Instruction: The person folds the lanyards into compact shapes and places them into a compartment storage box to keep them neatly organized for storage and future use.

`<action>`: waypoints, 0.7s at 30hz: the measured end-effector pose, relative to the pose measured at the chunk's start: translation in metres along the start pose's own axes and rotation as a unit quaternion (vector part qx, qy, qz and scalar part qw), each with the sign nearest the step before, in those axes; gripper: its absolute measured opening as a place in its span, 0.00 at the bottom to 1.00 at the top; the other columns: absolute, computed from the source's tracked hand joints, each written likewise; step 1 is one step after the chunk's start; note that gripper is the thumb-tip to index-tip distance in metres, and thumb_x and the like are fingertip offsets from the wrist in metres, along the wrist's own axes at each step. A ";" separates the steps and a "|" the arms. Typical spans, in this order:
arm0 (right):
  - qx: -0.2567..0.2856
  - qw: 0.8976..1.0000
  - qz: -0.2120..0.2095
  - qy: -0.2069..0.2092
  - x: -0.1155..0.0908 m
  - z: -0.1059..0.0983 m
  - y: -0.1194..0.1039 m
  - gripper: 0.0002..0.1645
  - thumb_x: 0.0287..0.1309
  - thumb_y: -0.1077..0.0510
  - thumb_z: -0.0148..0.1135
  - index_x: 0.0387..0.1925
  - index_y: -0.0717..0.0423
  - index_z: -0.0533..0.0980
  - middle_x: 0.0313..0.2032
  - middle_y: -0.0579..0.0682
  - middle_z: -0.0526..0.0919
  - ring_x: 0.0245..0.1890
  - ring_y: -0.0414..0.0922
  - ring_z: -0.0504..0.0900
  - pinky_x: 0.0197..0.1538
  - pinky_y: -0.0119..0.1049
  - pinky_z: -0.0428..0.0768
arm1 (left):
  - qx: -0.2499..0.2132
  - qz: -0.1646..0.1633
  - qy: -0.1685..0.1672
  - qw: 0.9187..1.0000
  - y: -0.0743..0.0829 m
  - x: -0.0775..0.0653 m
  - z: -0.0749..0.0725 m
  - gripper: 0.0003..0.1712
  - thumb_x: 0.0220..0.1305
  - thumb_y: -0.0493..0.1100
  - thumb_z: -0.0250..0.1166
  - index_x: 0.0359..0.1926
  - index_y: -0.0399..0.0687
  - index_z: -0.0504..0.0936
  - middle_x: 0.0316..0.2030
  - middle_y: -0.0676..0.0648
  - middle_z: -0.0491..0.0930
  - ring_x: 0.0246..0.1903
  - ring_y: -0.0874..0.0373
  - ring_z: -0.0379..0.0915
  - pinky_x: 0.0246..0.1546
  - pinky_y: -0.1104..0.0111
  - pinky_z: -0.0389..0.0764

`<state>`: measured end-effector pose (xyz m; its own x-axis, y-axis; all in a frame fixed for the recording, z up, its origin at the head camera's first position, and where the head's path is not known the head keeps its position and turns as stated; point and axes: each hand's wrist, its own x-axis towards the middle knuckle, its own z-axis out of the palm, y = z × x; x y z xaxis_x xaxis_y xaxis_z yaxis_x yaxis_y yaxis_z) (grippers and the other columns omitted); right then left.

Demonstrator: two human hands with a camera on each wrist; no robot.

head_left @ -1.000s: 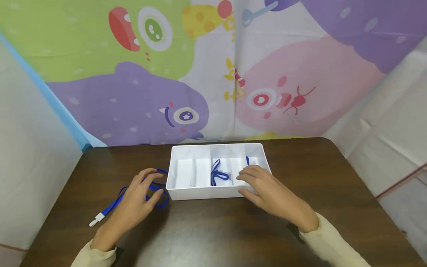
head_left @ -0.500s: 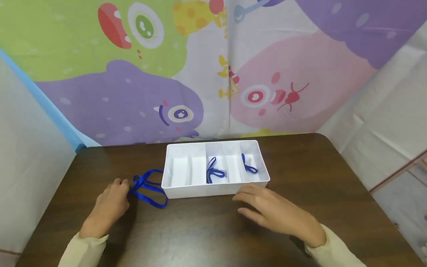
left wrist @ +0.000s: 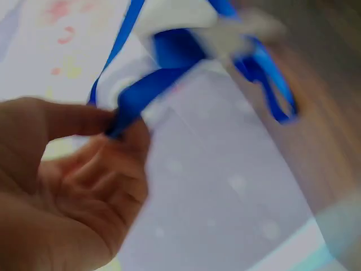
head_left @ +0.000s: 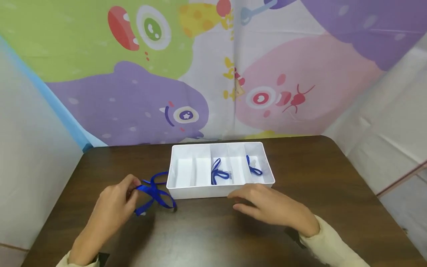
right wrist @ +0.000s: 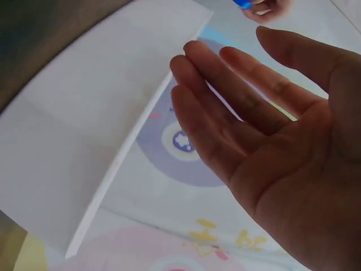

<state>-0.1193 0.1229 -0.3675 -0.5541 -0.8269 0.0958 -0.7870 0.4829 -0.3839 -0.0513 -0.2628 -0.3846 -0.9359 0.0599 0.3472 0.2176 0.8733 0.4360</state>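
Note:
My left hand [head_left: 113, 204] pinches a blue lanyard [head_left: 154, 193] between thumb and forefinger, left of a white divided box [head_left: 200, 192]. In the left wrist view the strap [left wrist: 149, 93] hangs in loops from the fingertips, with a blurred whitish part beyond. My right hand [head_left: 267, 205] hovers at the box's front right side, holding nothing. Its palm and loosely extended fingers show in the right wrist view, beside the box wall [right wrist: 101, 113]. Inside the box, one folded blue lanyard [head_left: 220, 174] lies in a middle compartment, and another [head_left: 255, 170] in the rightmost one.
The box stands near the back edge of a dark brown wooden table [head_left: 200, 237]. Behind it hangs a cloth [head_left: 220, 111] printed with cartoon figures. Pale sheets [head_left: 393, 122] flank the table on both sides.
My left hand reached down-left to the lanyard's clip end, took hold, then came up and rightward with it; the loops shifted. The right hand withdrew slightly from over the box to its front.

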 end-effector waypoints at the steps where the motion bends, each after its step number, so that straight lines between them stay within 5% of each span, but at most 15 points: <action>1: 0.005 1.000 0.004 0.003 0.000 -0.002 0.001 0.14 0.70 0.53 0.60 0.51 0.52 0.81 0.43 0.40 0.85 0.45 0.36 0.82 0.51 0.37 0.81 | -0.025 -0.001 0.013 1.000 0.009 0.000 -0.001 0.09 0.59 0.27 0.63 0.38 0.42 0.79 0.20 0.54 0.77 0.13 0.67 0.62 0.13 0.72 0.66; 3: 0.016 1.000 0.005 0.008 0.002 -0.005 0.002 0.13 0.70 0.52 0.60 0.51 0.51 0.81 0.42 0.39 0.84 0.43 0.34 0.81 0.49 0.36 0.81 | -0.112 -0.021 0.012 0.993 0.027 0.000 -0.004 0.09 0.63 0.28 0.62 0.40 0.45 0.78 0.20 0.54 0.79 0.11 0.66 0.66 0.11 0.71 0.70; 5: 0.034 0.999 -0.004 0.005 0.005 -0.005 0.000 0.14 0.71 0.50 0.59 0.51 0.51 0.81 0.41 0.37 0.84 0.40 0.32 0.80 0.47 0.34 0.81 | -0.225 -0.047 -0.010 0.973 0.044 -0.001 -0.009 0.08 0.67 0.30 0.60 0.42 0.46 0.77 0.20 0.52 0.80 0.10 0.61 0.70 0.11 0.67 0.74; 7: 0.068 0.998 -0.019 -0.006 0.007 -0.003 -0.006 0.17 0.71 0.48 0.58 0.53 0.51 0.80 0.41 0.36 0.83 0.41 0.31 0.80 0.47 0.32 0.80 | -0.340 -0.056 -0.041 0.938 0.061 -0.001 -0.014 0.05 0.71 0.32 0.58 0.46 0.43 0.75 0.20 0.48 0.80 0.11 0.55 0.74 0.12 0.62 0.78; 9: 0.110 0.993 -0.032 -0.024 0.009 0.000 -0.013 0.20 0.71 0.44 0.57 0.57 0.49 0.78 0.44 0.35 0.83 0.44 0.31 0.80 0.49 0.30 0.80 | -0.441 -0.046 -0.074 0.893 0.077 0.000 -0.017 0.06 0.74 0.33 0.55 0.48 0.38 0.72 0.22 0.41 0.81 0.14 0.49 0.78 0.15 0.57 0.81; 11: 0.156 0.986 -0.048 -0.039 0.010 0.005 -0.022 0.25 0.69 0.42 0.58 0.62 0.47 0.74 0.47 0.36 0.83 0.48 0.31 0.80 0.52 0.31 0.79 | -0.509 -0.025 -0.102 0.854 0.093 0.002 -0.019 0.06 0.75 0.32 0.52 0.50 0.34 0.69 0.24 0.37 0.82 0.17 0.44 0.81 0.19 0.53 0.82; 13: 0.199 0.977 -0.065 -0.046 0.012 0.009 -0.031 0.29 0.68 0.42 0.60 0.66 0.45 0.70 0.51 0.37 0.82 0.52 0.33 0.80 0.57 0.32 0.77 | -0.551 -0.009 -0.119 0.826 0.107 0.005 -0.019 0.06 0.76 0.31 0.50 0.50 0.35 0.66 0.28 0.34 0.84 0.22 0.40 0.83 0.23 0.50 0.83; 16: 0.258 0.963 -0.080 -0.022 0.014 0.015 -0.044 0.29 0.67 0.47 0.63 0.66 0.46 0.67 0.51 0.39 0.83 0.52 0.34 0.81 0.58 0.35 0.77 | -0.581 0.004 -0.125 0.804 0.124 0.009 -0.018 0.04 0.76 0.31 0.49 0.49 0.36 0.65 0.33 0.33 0.85 0.26 0.38 0.84 0.27 0.49 0.83; 21: 0.273 0.954 -0.047 0.111 0.021 0.017 -0.056 0.22 0.64 0.53 0.67 0.55 0.49 0.70 0.43 0.42 0.83 0.39 0.35 0.83 0.45 0.32 0.82 | -0.599 0.034 -0.122 0.791 0.137 0.009 -0.012 0.03 0.76 0.30 0.47 0.47 0.36 0.64 0.36 0.32 0.85 0.29 0.38 0.85 0.29 0.50 0.84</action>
<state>-0.0818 0.0734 -0.3597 -0.5796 -0.7484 0.3224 -0.6106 0.1370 -0.7800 -0.0269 -0.1487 -0.3115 -0.9047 0.3066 0.2958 0.2386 -0.2106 0.9480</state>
